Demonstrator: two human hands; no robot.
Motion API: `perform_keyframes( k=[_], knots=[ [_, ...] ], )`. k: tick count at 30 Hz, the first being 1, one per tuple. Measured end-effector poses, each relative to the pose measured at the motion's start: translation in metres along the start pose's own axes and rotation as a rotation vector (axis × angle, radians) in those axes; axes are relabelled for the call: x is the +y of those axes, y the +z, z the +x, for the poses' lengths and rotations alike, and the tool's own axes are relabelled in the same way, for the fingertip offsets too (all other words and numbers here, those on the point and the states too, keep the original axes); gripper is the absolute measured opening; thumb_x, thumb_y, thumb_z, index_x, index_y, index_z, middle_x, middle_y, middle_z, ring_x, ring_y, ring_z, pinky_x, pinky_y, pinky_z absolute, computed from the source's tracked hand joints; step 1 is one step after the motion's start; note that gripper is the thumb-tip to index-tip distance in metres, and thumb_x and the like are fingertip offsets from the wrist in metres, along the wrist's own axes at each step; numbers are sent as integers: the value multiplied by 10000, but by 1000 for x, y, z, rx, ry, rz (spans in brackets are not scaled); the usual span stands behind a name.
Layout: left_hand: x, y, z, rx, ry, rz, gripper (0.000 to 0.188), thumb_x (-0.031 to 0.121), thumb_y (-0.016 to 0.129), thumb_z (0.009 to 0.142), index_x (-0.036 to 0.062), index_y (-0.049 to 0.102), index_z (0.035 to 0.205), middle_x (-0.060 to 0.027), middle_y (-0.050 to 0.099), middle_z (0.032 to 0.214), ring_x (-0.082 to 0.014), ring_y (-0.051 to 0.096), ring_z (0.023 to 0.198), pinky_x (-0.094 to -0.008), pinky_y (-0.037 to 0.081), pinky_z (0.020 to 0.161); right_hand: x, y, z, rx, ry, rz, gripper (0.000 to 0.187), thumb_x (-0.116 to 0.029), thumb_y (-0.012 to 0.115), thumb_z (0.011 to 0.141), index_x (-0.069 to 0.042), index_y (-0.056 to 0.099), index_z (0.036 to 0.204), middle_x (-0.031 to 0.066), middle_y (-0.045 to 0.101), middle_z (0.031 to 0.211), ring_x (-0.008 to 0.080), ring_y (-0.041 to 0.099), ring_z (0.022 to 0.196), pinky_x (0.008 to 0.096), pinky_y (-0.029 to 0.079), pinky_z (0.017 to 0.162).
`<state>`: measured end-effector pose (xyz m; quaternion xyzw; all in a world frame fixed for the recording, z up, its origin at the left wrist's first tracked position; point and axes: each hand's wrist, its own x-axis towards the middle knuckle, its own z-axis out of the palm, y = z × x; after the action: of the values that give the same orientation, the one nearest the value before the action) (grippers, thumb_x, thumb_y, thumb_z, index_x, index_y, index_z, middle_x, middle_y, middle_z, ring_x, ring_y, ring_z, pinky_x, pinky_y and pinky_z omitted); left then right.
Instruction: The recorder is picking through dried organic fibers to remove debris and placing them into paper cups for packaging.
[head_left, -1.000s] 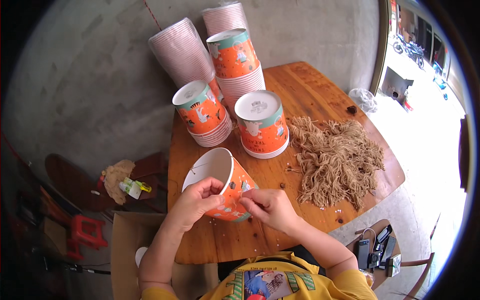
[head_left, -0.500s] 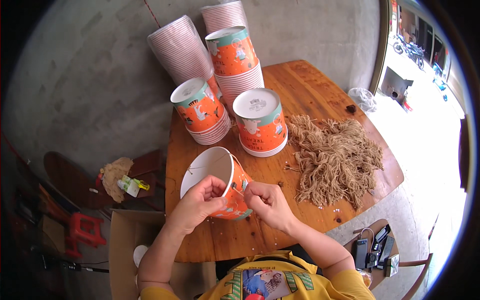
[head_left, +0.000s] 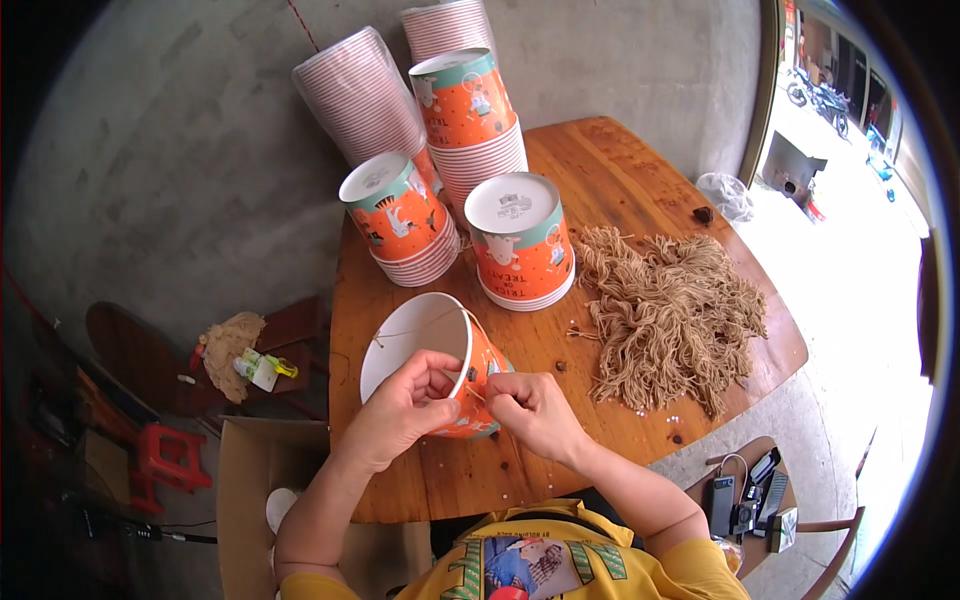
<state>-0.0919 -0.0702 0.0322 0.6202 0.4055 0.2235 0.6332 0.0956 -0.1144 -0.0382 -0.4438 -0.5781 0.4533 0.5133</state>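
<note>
An orange paper bucket [head_left: 412, 335] with a white inside lies tipped at the near side of the wooden table, its mouth facing left. My left hand [head_left: 405, 410] grips its rim, thumb outside and fingers reaching into the mouth. Against the bucket's outer side, my right hand [head_left: 537, 415] is closed in a pinch on a thin tan cord [head_left: 476, 393]. More of that cord crosses the bucket's mouth, ending in a knot or loose tail at the far rim. My right fingers hide the cord's end.
Upside-down bucket stacks [head_left: 515, 250] stand behind, with taller wrapped stacks [head_left: 360, 95] by the wall. A heap of tan cords [head_left: 680, 320] lies at right on the table [head_left: 590, 160]. Below left is a cardboard box [head_left: 250, 470]; a chair [head_left: 770, 450] at lower right carries small devices.
My right hand has moved slightly left and down along the bucket's side, still pinching the cord. My left hand keeps its hold on the rim.
</note>
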Motion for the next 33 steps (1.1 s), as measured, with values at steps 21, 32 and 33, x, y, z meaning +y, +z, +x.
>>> perform_keyframes(
  k=[21, 32, 33],
  knots=[
    [-13, 21, 7, -71, -79, -31, 198, 85, 552, 973, 0, 563, 1152, -8, 603, 999, -74, 571, 936, -239, 482, 863, -2, -9, -9, -4, 102, -117, 228, -206, 555, 846, 8, 615, 794, 141, 517, 589, 201, 514, 527, 371, 433, 541],
    [-35, 22, 25, 38, 87, 182, 120, 123, 535, 977, 3, 543, 971, -59, 641, 939, -103, 606, 826, -257, 506, 746, 15, -53, -16, 76, -436, -634, 149, -168, 742, 794, -91, 658, 890, 90, 548, 982, 276, 526, 944, 369, 463, 821],
    [-33, 23, 27, 30, 133, 132, 127, 135, 531, 978, 8, 534, 969, -65, 643, 939, -103, 601, 826, -256, 505, 739, 9, -60, -17, 91, -401, -721, 140, -163, 741, 794, -93, 659, 884, 85, 546, 988, 276, 524, 952, 368, 467, 814]
  ],
)
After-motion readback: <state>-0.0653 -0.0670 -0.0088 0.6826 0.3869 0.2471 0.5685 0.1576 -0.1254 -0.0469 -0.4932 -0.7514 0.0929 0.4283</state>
